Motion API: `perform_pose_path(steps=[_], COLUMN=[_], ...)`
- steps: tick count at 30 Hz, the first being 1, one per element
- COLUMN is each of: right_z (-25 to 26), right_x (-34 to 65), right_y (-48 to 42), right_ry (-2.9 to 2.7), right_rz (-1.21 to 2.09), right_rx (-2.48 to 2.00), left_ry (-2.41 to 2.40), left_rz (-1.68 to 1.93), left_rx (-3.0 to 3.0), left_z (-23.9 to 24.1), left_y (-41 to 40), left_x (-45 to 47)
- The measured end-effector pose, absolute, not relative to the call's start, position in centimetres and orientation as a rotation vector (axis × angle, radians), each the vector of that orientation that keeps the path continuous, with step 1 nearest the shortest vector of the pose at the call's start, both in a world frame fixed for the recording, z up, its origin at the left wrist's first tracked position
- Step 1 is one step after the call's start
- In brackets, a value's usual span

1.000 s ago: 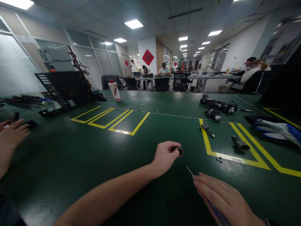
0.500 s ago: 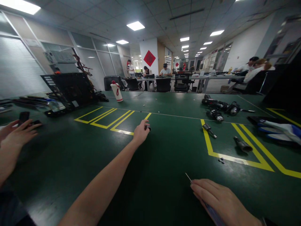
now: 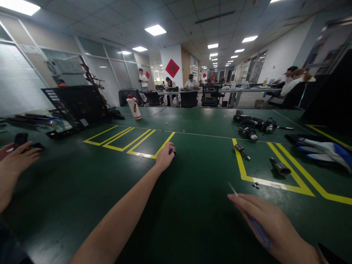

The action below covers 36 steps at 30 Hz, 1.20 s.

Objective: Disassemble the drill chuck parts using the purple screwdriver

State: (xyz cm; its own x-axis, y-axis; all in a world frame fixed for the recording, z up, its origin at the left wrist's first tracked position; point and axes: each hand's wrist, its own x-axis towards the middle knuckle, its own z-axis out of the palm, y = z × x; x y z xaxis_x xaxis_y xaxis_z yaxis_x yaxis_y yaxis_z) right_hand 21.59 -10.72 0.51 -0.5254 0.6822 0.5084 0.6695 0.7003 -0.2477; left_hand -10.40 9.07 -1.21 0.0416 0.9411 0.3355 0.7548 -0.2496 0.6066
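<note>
My left hand reaches out over the table, its fingers closed around a small dark metal socket at the table surface. Only the socket's end shows; my fingers hide the rest. At the lower right, my right hand is closed on a slim screwdriver with a clear purplish handle. Its thin shaft points forward and left past my fingertips. Beyond that hand lie a few small nuts. Farther off, a socket with a narrow shank and a larger flared socket rest inside a yellow taped outline.
Power tools lie at the back right, near blue-and-white gloves. A white bottle stands behind the taped bays. A black frame is at the back left. Another person's hands hold a dark object on the left.
My right hand has lifted and shifted slightly right and forward, tilting the screwdriver so more of its handle shows. My left hand stays at nearly the same place with the socket.
</note>
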Motion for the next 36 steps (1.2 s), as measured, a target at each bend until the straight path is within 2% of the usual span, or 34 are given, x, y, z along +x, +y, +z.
perform_pose_path(steps=[4,8,17,23,28,31,34,36], right_z=[1.6,2.7,1.7,0.7,1.0,1.5,1.9,1.9], right_x=[23.9,25.8,27.0,26.9,25.9,24.3,21.8,20.0], right_y=[-8.5,-4.8,4.4,5.8,3.8,1.0,-2.4,-4.6], right_ry=[-2.059,-1.857,-1.744,-1.714,-1.690,-1.691,-1.723,-1.753], right_rz=[0.058,0.190,0.266,0.342,0.352,0.366,0.417,0.459], right_rx=[-1.357,-1.886,-2.230,-2.212,-2.048,-1.860,-1.669,-1.535], left_ry=[1.721,1.711,1.699,1.697,1.733,1.753,1.503,1.203], left_rz=[1.003,0.998,1.008,1.045,1.095,1.317,1.551,1.389], left_rx=[2.089,2.115,2.111,2.068,2.023,2.027,1.989,1.859], left_z=[-1.2,-1.3,-1.4,-2.0,-1.7,-0.7,0.7,1.6], left_y=[9.0,9.0,9.2,9.6,9.5,8.3,5.5,2.9], left_x=[-10.3,-10.3,-10.5,-10.8,-11.0,-10.1,-7.6,-5.2])
